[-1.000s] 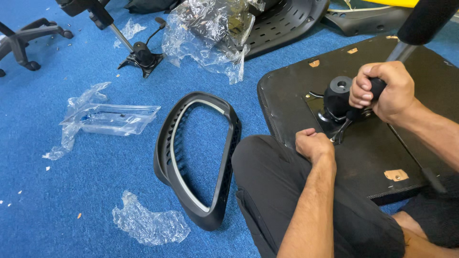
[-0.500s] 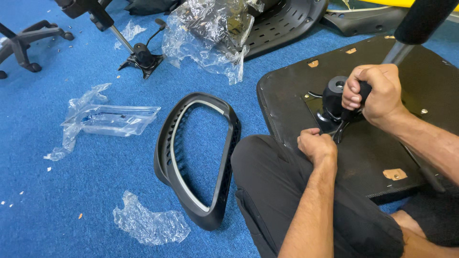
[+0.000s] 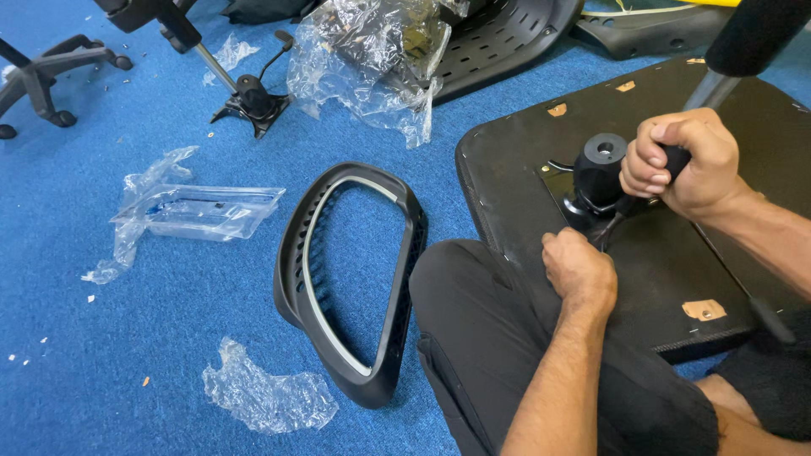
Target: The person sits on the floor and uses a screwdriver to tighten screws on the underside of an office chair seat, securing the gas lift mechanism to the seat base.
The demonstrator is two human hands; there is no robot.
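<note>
Blue carpet [image 3: 169, 321], upturned black seat base [image 3: 507, 160]: round mechanism hub [image 3: 598, 169] near its middle; right hand [image 3: 680, 165] fisted around lever beside hub; left hand [image 3: 579, 270] just below, fingers curled onto bracket; loose armrest frame [image 3: 351, 279] leftward

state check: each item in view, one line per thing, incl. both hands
Left hand: closed at the mechanism's base.
Right hand: gripping the lever.
Seat pan: upside down on carpet.
Tilt mechanism: sitting on the seat pan.
Chair frame: flat on carpet, unattached.
Plastic bag: flat, contents inside.
Plastic wrap: crumpled.
</note>
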